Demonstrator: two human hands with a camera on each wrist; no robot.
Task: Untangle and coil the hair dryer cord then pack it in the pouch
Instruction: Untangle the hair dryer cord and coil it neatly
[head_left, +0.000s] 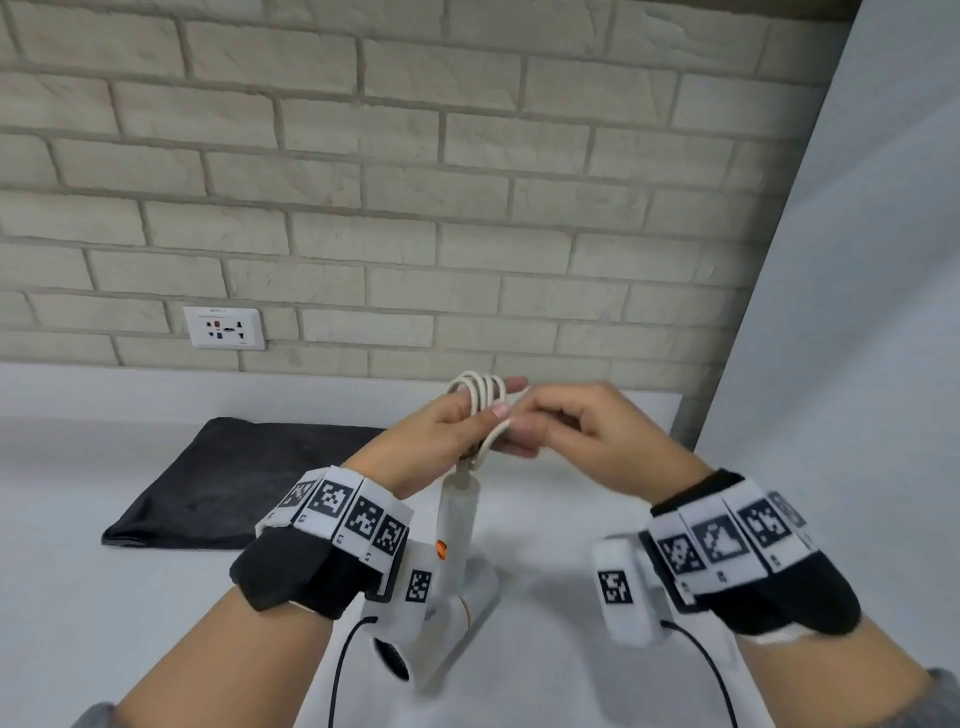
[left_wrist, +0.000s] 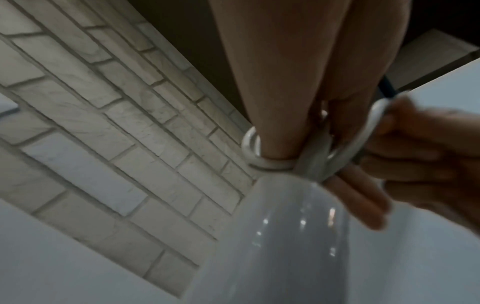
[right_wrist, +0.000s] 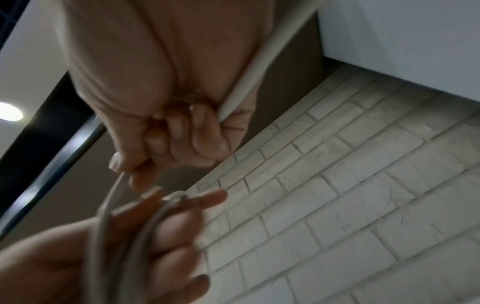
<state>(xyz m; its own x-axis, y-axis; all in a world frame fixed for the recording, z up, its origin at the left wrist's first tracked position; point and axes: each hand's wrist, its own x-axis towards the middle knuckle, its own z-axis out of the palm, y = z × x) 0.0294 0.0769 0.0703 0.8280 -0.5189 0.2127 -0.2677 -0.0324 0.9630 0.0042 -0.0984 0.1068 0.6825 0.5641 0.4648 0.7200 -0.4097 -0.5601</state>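
Observation:
The white hair dryer cord (head_left: 478, 389) is wound in several loops around the fingers of my left hand (head_left: 447, 431), and the thumb pins the loops. My right hand (head_left: 566, 426) pinches the free strand just right of the coil. The left wrist view shows the cord loops (left_wrist: 270, 164) circling my fingers, with the right hand (left_wrist: 428, 164) beside them. The right wrist view shows my right hand (right_wrist: 145, 162) pinching the cord (right_wrist: 114, 193) close to my left hand (right_wrist: 130, 246). Below both hands is the white hair dryer (head_left: 457, 514), its handle pointing up at the coil. The black pouch (head_left: 228, 478) lies flat on the table (head_left: 78, 597), left of my hands.
A brick wall runs behind the table with a wall socket (head_left: 224, 327) at the left. A plain white wall (head_left: 857, 312) closes off the right side. Black sensor cables (head_left: 343, 665) trail from my wrist bands.

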